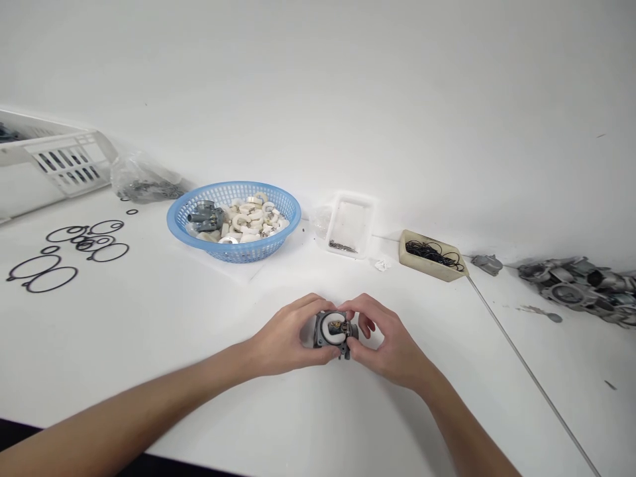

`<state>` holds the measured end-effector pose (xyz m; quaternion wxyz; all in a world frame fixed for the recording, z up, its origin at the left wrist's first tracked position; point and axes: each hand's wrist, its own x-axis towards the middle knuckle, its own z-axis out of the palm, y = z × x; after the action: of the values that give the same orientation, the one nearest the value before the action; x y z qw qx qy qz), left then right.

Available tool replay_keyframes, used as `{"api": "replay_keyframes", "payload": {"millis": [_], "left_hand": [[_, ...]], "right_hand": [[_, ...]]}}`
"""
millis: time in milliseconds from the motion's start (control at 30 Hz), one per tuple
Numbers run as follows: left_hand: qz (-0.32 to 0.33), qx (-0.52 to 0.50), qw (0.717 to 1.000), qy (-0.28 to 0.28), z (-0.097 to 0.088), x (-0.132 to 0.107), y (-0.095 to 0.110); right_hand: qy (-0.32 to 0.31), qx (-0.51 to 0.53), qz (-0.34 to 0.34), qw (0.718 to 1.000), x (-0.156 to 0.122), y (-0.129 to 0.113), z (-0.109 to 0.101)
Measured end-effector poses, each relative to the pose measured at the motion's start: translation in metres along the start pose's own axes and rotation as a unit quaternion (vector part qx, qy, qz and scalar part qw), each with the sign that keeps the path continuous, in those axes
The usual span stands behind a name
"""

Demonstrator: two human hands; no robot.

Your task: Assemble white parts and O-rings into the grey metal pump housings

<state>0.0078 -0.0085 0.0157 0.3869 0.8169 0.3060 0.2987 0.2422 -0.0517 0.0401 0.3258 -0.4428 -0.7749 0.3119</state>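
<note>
A grey metal carburetor body point(318, 339) sits between my hands over the white table, its open side facing up. Inside it a white C-shaped float point(328, 334) surrounds small brass parts. My left hand point(285, 336) is closed around the body's left side, thumb at the near edge and fingers at the far edge. On the right, my right hand point(390, 344) has its thumb and index finger closed on the body's right end, beside the float's open side. Whether a small part is pinched between those fingertips is too small to tell.
Behind stands a blue basket point(233, 250) of white floats with a carburetor. Right of it are a white tray point(370, 225) with small metal pins and a box point(422, 265) of black rings. Rubber rings point(52, 288) lie left; carburetor parts point(576, 285) are piled right. A thin rod point(531, 371) crosses the table.
</note>
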Motion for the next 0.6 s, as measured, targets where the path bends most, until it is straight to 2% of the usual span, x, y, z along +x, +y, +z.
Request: {"api": "replay_keyframes", "payload": {"millis": [100,200,267,300,333,367,400,433,467,533,600], "left_hand": [[0.024,0.037,0.999,0.025,0.003,0.0,-0.002],[0.139,0.106,0.979,0.102,-0.003,-0.003,-0.001],[0.233,0.176,0.939,0.181,-0.021,-0.005,0.001],[0.256,0.214,0.915,0.225,-0.037,-0.005,0.002],[0.252,0.252,0.896,0.264,-0.057,-0.005,0.003],[0.214,0.29,0.884,0.297,-0.082,-0.004,0.003],[0.14,0.328,0.877,0.322,-0.11,-0.001,0.003],[0.04,0.375,0.874,0.307,-0.14,0.002,0.002],[-0.062,0.422,0.867,0.257,-0.17,0.007,0.0],[-0.131,0.451,0.858,0.208,-0.225,0.02,-0.008],[-0.181,0.47,0.852,0.141,-0.262,0.034,-0.02]], "right_hand": [[0.0,-0.019,-0.012,1.0,-0.001,0.001,-0.001],[-0.004,-0.058,0.009,0.998,-0.004,0.006,0.003],[-0.013,-0.092,0.031,0.995,-0.006,0.012,0.008],[-0.02,-0.106,0.037,0.993,-0.007,0.014,0.011],[-0.023,-0.118,0.04,0.992,-0.007,0.017,0.015],[-0.024,-0.126,0.039,0.991,-0.007,0.018,0.019],[-0.024,-0.133,0.038,0.99,-0.007,0.019,0.023],[-0.022,-0.14,0.037,0.989,-0.007,0.019,0.026],[-0.018,-0.146,0.035,0.988,-0.007,0.018,0.029],[-0.009,-0.164,0.023,0.986,-0.007,0.016,0.032],[0.001,-0.187,-0.004,0.982,-0.007,0.013,0.034]]}}
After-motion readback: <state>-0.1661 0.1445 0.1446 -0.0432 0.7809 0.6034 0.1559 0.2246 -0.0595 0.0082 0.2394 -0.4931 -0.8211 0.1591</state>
